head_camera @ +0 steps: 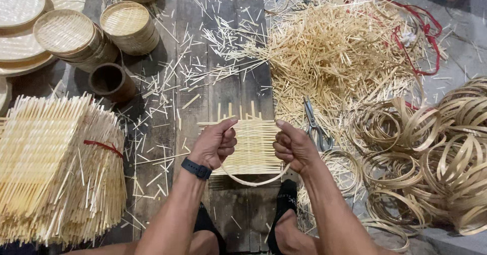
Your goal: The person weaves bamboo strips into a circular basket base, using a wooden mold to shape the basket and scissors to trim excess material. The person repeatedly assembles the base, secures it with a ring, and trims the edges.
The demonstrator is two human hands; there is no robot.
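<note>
Grip, left: my left hand (pixel 215 145) is curled tight on the left edge of the woven bamboo mat (pixel 253 146), thumb up along its top corner, a dark watch (pixel 196 168) on the wrist.
Grip, right: my right hand (pixel 292 146) is clamped on the mat's right edge, fingers folded under, thumb pointing up.
Mat: I see it held flat between both hands, low in the middle of the view, loose strip ends sticking up along its far side.
Hoop: a thin bamboo ring (pixel 256 180) curves out below the mat, from under one hand to the other; I cannot tell which fingers pinch it.
Far left: a thick stack of woven mats (pixel 56 168) tied with a red band, well apart from my left hand.
Upper left: finished round baskets (pixel 129 26) in stacks, and a dark cup (pixel 109 81) just below them.
Underfoot: wooden planks (pixel 167 82) littered with short bamboo offcuts; my feet in dark socks (pixel 285 204) sit just below the mat.
Right of the mat: scissors (pixel 315 125) lying near my right hand.
Upper right: a big heap of bamboo splints (pixel 340 52) with a red cord (pixel 421 37) running through it.
Far right: a pile of coiled bamboo rings (pixel 436 153).
</note>
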